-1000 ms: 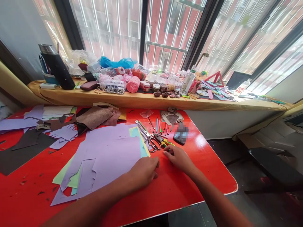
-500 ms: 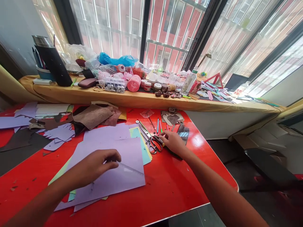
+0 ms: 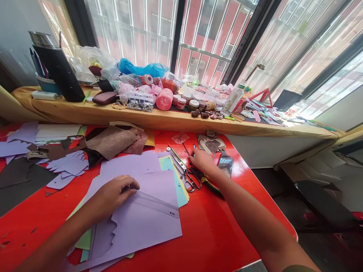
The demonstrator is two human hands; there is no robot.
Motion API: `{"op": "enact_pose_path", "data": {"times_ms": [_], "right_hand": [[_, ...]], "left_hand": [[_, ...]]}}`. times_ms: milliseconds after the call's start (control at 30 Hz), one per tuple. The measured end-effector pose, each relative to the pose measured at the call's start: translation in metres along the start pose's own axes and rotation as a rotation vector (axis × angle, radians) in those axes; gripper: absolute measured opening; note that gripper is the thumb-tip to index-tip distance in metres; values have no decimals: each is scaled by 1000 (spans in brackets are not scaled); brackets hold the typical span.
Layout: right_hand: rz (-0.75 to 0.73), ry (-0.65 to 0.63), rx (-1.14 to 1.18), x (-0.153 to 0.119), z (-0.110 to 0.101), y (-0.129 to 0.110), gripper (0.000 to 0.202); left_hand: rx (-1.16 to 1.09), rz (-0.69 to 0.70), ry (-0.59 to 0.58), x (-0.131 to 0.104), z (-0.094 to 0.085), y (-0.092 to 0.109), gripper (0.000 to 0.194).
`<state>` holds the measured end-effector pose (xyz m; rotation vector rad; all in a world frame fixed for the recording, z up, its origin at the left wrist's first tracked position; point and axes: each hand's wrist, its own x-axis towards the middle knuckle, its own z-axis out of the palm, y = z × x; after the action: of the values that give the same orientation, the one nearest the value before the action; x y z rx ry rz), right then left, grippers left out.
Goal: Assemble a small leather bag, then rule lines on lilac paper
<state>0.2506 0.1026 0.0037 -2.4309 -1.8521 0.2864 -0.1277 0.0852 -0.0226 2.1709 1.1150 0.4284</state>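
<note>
My left hand [image 3: 117,194] is closed at the near end of a clear ruler [image 3: 157,204], thumb and fingers pinched together on it. The ruler slants across a lilac paper sheet [image 3: 150,226], which has a jagged cut edge near my wrist. Farther off, my right hand [image 3: 203,161] is closed at a blue pen [image 3: 194,146], whose tip shows above the fingertips; the rest is hidden. Silver scissors [image 3: 188,175] lie just left of that hand. Pliers with dark and yellow handles [image 3: 212,187] lie partly under the right wrist.
Lilac hand-shaped cutouts [image 3: 68,164] and brown leather pieces [image 3: 112,141] are on the left of the red table [image 3: 210,238]. Leather scraps [image 3: 212,144] lie at the back right. The sill holds a black flask [image 3: 58,71], jars, pink yarn [image 3: 164,99] and a bottle [image 3: 234,99].
My right hand has moved from the pliers' handles farther away to the blue pen. My left hand stays at the ruler, which shows more clearly now. The view has shifted slightly.
</note>
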Motion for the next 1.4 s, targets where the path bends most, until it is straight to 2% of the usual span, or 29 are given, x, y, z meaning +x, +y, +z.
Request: {"op": "enact_pose_path", "data": {"times_ms": [200,300,400,567,667,733,767,833,867,900,967,1033,1100,1233,1400], "right_hand": [[23,14,60,-1,0,-2,17],[33,43,156,-10,-3,2,14],[32,67,313,-33,-8,9,11],[-66,-67,644,-90,-6,10,22],[-125,-125,783,-119,2,-3,25],[-181,-215,976,-134,9,-18,23],[-201,-247,1000,-140,12,-26,21],[-253,-238,916,-148,18,-41,13],[-298,-228,858,-151,21,-48,12],[-330,-235,831,-153,23,-54,10],[-371,-252,836,-154,28,-63,9],[-368,-254,918,-152,31,-66,10],[-323,-247,1042,-149,33,-66,12],[-245,-319,1309,-141,31,-64,27],[-343,-430,1512,-138,25,-76,43]], "left_hand": [[47,67,71,-2,15,-7,30],[74,80,93,-4,19,-7,29],[120,107,135,-5,23,-9,28],[189,171,203,-4,28,-11,26],[230,213,311,-5,28,-1,30],[279,261,431,-9,27,10,37],[310,295,509,-11,25,17,42],[384,373,647,-16,23,29,53],[425,413,675,-18,22,34,57],[464,450,668,-20,21,38,58],[518,511,565,-21,21,42,52],[529,548,444,-19,22,41,43],[512,561,382,-17,22,38,36],[462,572,412,-14,23,33,27],[378,630,490,-12,34,37,24]]}}
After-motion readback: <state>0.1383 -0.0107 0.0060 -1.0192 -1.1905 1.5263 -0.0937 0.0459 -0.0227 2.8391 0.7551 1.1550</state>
